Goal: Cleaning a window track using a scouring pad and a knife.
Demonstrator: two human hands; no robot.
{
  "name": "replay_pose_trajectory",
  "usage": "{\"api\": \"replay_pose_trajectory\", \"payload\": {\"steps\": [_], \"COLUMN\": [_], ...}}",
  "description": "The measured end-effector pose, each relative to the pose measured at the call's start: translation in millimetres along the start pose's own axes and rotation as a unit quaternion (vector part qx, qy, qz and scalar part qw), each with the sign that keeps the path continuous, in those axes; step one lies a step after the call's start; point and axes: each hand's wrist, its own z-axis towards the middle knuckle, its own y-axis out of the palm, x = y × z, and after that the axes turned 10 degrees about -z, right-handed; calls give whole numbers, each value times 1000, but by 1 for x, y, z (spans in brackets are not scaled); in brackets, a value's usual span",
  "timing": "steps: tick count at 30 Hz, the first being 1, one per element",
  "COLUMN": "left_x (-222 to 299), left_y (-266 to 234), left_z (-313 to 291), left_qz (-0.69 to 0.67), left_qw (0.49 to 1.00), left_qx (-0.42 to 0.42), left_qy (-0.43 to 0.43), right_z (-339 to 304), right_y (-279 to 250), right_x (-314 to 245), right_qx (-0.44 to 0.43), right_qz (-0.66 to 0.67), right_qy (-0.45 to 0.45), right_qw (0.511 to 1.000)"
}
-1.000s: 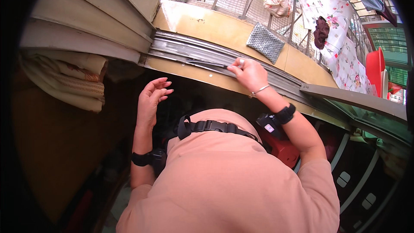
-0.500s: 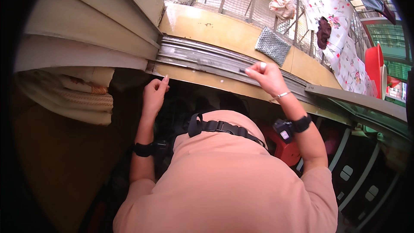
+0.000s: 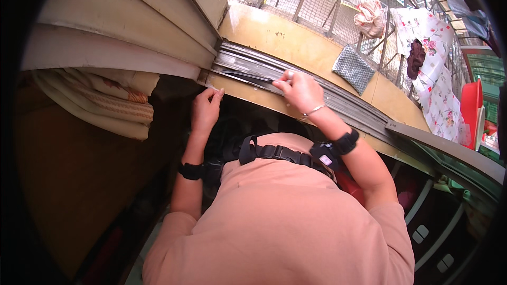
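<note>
A grey metal window track (image 3: pixel 338 106) runs along a yellow sill (image 3: pixel 280 34) in front of me. My right hand (image 3: pixel 300 91) lies on the track, its fingers pinched on a thin dark tool (image 3: pixel 252 77) that lies along the groove and points left. My left hand (image 3: pixel 206 108) is just below, fingertips resting on the sill's near edge (image 3: pixel 240 92), with nothing in it. Both wrists wear black bands. My pink shirt and a black chest strap (image 3: pixel 274 153) fill the lower middle.
A beige sliding window frame (image 3: pixel 121 26) stands at the upper left, with a bunched cream curtain (image 3: pixel 100 100) below it. Beyond the sill a grey textured pad (image 3: pixel 354 67) lies by a metal grille (image 3: pixel 338 0) hung with cloths. A red plastic thing (image 3: pixel 470 106) sits at the right.
Both hands have shifted left along the sill. The left hand rose from mid-air to touch the sill's edge, and the right hand has slid down the track toward the window frame.
</note>
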Motion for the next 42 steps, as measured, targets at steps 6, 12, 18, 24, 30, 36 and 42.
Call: {"api": "replay_pose_trajectory", "payload": {"steps": [6,12,18,24,30,36,42], "left_x": [-13,0,1,4,-1,0,3], "left_y": [-4,-1,-1,0,-3,-1,0], "left_z": [10,14,18,16,15,15,17], "left_qz": [14,10,29,63,39,61,53], "left_qw": [999,998,998,996,998,996,996], "left_qx": [-28,-54,-58,-54,-58,-65,-72], "left_qy": [6,-32,-24,-44,-7,-6,-5], "right_z": [7,-20,-12,10,7,-11,8], "right_y": [-15,-35,-14,1,-8,0,9], "right_x": [13,43,18,-21,-13,3,-14], "right_qx": [92,-71,-68,-35,36,-8,19], "right_qz": [142,52,34,1,99,102,36], "right_qy": [59,2,-19,-50,-8,-73,-76], "right_qw": [984,996,997,998,994,992,996]}}
